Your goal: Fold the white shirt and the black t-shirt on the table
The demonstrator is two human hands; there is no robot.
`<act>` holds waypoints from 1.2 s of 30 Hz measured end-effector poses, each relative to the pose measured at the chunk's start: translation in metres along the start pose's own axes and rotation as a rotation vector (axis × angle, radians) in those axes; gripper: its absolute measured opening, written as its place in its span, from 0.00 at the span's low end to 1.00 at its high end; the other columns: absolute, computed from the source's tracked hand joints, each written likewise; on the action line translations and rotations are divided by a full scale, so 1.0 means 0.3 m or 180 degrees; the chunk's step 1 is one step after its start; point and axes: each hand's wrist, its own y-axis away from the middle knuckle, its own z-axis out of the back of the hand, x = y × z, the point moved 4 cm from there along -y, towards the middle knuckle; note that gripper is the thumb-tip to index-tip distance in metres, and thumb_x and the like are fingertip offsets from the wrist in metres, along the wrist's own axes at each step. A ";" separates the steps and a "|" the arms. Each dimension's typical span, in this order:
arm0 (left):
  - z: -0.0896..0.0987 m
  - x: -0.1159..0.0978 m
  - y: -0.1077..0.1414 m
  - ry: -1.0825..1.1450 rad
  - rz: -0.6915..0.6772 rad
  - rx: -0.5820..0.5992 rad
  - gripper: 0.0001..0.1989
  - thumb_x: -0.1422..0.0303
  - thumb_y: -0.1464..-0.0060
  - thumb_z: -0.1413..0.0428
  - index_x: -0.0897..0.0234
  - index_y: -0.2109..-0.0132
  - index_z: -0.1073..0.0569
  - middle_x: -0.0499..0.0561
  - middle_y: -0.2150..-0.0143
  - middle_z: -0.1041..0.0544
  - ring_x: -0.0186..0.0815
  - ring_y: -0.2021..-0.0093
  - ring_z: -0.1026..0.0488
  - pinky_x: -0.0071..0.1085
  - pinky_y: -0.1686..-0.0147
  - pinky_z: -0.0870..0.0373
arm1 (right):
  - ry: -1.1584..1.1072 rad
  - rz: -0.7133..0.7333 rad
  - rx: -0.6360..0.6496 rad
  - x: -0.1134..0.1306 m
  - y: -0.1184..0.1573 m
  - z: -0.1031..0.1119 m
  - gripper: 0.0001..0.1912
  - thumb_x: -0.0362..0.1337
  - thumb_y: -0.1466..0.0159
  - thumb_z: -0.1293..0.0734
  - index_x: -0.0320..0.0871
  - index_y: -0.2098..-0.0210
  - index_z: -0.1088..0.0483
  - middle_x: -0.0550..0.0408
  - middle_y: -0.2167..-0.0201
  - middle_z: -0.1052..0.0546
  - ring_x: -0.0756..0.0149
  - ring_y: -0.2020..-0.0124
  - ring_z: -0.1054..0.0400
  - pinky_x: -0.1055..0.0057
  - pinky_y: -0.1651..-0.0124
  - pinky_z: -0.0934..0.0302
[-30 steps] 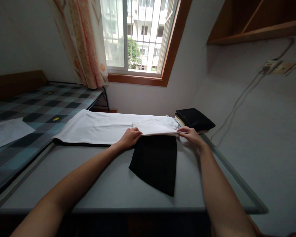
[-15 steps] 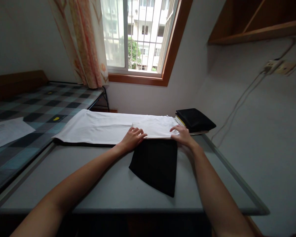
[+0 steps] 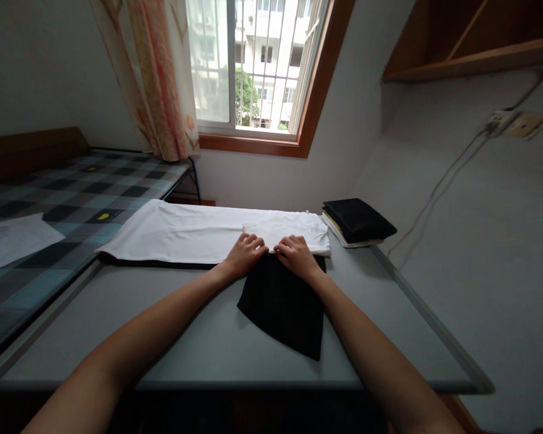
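A folded shirt [image 3: 194, 232] lies across the table, its white side facing up and a thin black edge showing along the front. From its near edge a black sleeve-like flap [image 3: 283, 307] spreads toward me. My left hand [image 3: 247, 252] has its fingers curled over the near white edge, just above the flap. Close beside it, my right hand [image 3: 295, 253] grips the same edge with bent fingers. Both thumbs are mostly hidden. The right forearm passes over the flap's right side.
A stack of folded dark and light clothes [image 3: 357, 220] sits at the table's back right corner. On the left is a bed with a checked mattress [image 3: 117, 181] and a paper sheet [image 3: 18, 241]. Cables [image 3: 438, 181] hang along the right wall below a wooden shelf [image 3: 475, 57].
My right hand has moved left along the shirt's near edge, from its right end to beside my left hand. The left hand and the shirt have barely moved.
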 end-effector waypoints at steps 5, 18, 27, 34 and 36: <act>0.015 -0.007 0.002 0.0050 0.0054 -0.0077 0.10 0.70 0.37 0.53 0.60 0.54 0.27 0.56 0.55 0.27 0.45 0.53 0.35 0.45 0.51 0.41 | 0.0099 0.0057 -0.0074 0.004 -0.002 0.023 0.10 0.35 0.33 0.38 0.46 0.64 0.24 0.50 0.63 0.24 0.57 0.59 0.36 0.59 0.53 0.48; -0.019 0.011 -0.001 0.0154 0.0036 0.0102 0.10 0.68 0.36 0.52 0.61 0.58 0.25 0.54 0.59 0.27 0.40 0.59 0.33 0.39 0.55 0.41 | -0.0824 -0.0276 0.0364 -0.077 0.022 -0.023 0.09 0.34 0.36 0.35 0.44 0.69 0.23 0.53 0.69 0.26 0.65 0.66 0.32 0.68 0.61 0.40; -0.043 0.051 0.000 0.0809 0.0667 0.0054 0.13 0.64 0.35 0.53 0.61 0.57 0.24 0.52 0.61 0.24 0.39 0.59 0.29 0.36 0.58 0.38 | -0.0538 -0.0459 0.0120 -0.142 0.045 0.020 0.08 0.30 0.40 0.34 0.44 0.59 0.29 0.52 0.65 0.25 0.61 0.62 0.33 0.64 0.55 0.44; -0.050 0.060 0.002 0.0880 0.0713 -0.0032 0.11 0.65 0.36 0.51 0.60 0.57 0.23 0.51 0.61 0.24 0.37 0.61 0.29 0.35 0.60 0.37 | 0.0046 -0.0056 -0.0088 -0.048 0.023 0.006 0.10 0.32 0.37 0.34 0.46 0.56 0.27 0.50 0.57 0.26 0.58 0.55 0.36 0.62 0.52 0.48; -0.046 0.049 0.004 0.0685 0.0557 -0.0124 0.12 0.65 0.35 0.51 0.60 0.58 0.24 0.52 0.61 0.25 0.38 0.60 0.30 0.36 0.59 0.38 | 0.0143 0.0019 -0.0114 -0.028 0.018 -0.002 0.09 0.33 0.36 0.35 0.47 0.58 0.26 0.51 0.55 0.26 0.58 0.54 0.38 0.62 0.51 0.49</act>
